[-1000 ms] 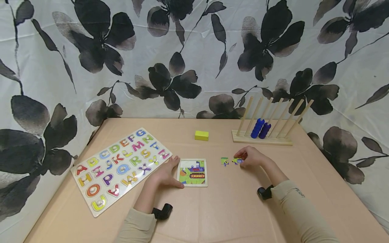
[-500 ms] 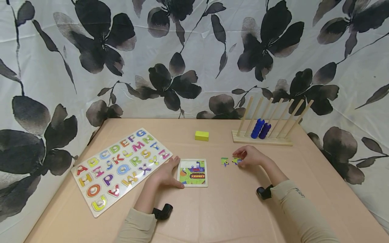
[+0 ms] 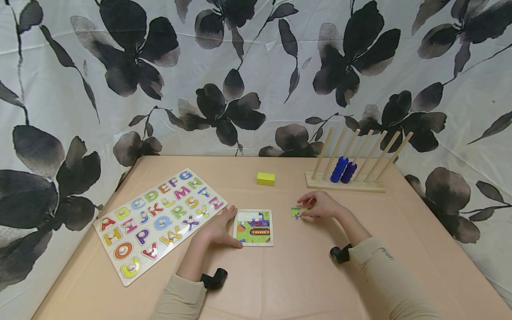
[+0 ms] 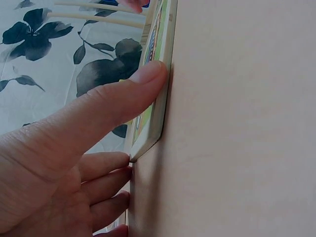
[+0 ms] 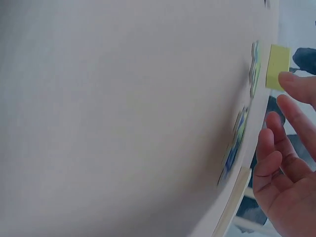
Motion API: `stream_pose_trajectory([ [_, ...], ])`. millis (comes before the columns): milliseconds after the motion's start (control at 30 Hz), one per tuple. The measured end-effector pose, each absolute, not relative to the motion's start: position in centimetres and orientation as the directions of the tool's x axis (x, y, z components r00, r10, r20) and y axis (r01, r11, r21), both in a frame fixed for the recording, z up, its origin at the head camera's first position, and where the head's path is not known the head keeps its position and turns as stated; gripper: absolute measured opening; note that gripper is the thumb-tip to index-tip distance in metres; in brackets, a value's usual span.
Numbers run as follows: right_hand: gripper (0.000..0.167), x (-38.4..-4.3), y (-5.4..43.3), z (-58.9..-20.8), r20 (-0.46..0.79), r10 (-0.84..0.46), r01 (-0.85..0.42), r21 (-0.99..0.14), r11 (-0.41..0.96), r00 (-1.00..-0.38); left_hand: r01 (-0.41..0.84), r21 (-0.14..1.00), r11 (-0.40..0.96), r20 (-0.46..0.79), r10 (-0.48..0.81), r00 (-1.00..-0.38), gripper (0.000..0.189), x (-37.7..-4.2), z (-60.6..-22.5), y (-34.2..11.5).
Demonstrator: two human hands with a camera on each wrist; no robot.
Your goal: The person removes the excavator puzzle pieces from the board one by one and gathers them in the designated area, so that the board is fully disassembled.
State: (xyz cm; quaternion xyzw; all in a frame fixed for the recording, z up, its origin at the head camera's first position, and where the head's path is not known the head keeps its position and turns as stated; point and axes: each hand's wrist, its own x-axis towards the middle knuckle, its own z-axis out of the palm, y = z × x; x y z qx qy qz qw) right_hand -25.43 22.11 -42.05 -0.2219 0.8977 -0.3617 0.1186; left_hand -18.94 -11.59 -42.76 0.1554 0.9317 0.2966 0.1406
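Observation:
A small framed jigsaw puzzle point(image 3: 256, 229) showing a blue-and-red tracked vehicle lies on the table. At its left side is my left hand point(image 3: 216, 230), the straight thumb point(image 4: 148, 74) pressing its near edge and the fingertips by its corner. To the right of the puzzle lie two loose jigsaw pieces; the left one point(image 3: 295, 213) is partly covered by my right hand point(image 3: 322, 205), the other mostly hidden under it. In the right wrist view, the fingers point(image 5: 291, 111) are loosely bent, apart from both the nearer piece point(image 5: 234, 145) and the farther piece point(image 5: 255, 69), with nothing between them.
A letter board point(image 3: 160, 222) with knobbed alphabet pieces lies at the left, close to my left hand. Behind the puzzle sits a yellow block point(image 3: 266, 179). A wooden peg rack point(image 3: 346, 186) with blue and purple beads stands at the back right. Floral cloth point(image 3: 288, 80) hangs behind the table.
My right hand has moved left from the right-hand jigsaw piece, over toward the left-hand one, and its fingers have come away from the pieces. My left hand stays at the puzzle.

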Motion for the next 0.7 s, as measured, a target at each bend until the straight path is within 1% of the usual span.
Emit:
stream_pose_trajectory([
  [267, 0.037, -25.4, 19.9, -41.8, -0.057, -0.493, -0.317, -0.701, 0.639, -0.868, 0.22, 0.601, 0.768, -0.163, 0.387, -0.907, 0.104, -19.1, -42.8, -11.5],
  [700, 0.036, -25.4, 16.3, -41.9, -0.114, -0.494, -0.259, -0.739, 0.622, -0.862, 0.189, 0.604, 0.774, -0.182, 0.365, -0.913, 0.104, -19.1, -42.8, -11.5],
])
